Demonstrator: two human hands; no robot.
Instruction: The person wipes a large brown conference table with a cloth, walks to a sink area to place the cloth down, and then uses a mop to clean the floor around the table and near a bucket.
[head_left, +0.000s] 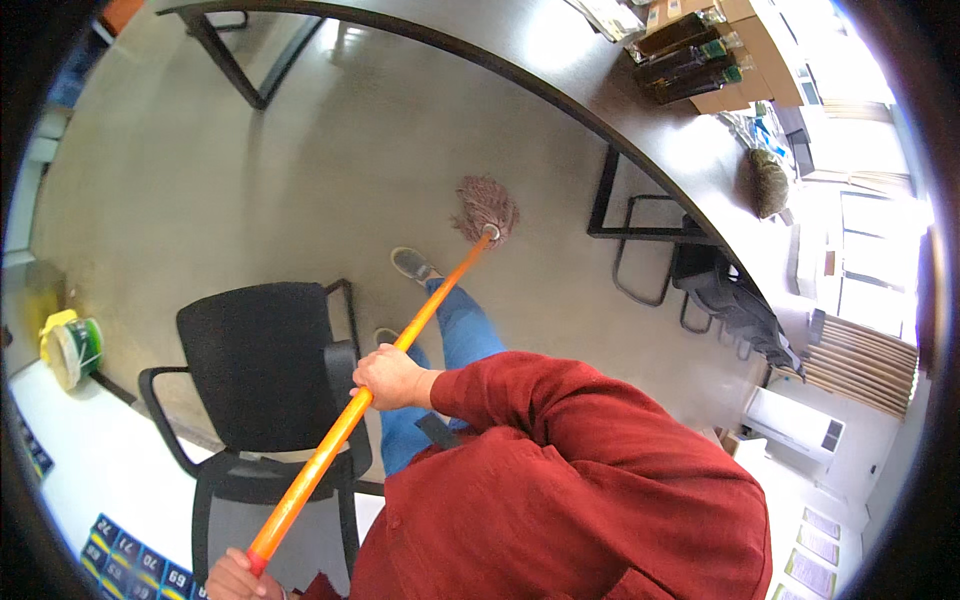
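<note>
A mop with an orange handle (435, 304) runs diagonally across the view. Its pinkish string head (486, 204) rests on the grey floor, beyond my shoes. My right hand (391, 377) grips the handle around its middle, with the red sleeve reaching in from the right. At the lower left, my left hand (238, 576) is closed around the red-tipped top end of the handle, partly cut off by the picture's rim. One shoe (411, 264) shows whole; the other is partly hidden behind the handle and my right hand.
Close on the left stands a black office chair (255, 367). A long dark-edged table (525, 37) curves across the top right, bearing bottles (686, 67) and cartons (757, 52). Beneath it are metal legs (600, 195) and chairs (697, 262). A green-and-white bucket (79, 351) sits far left.
</note>
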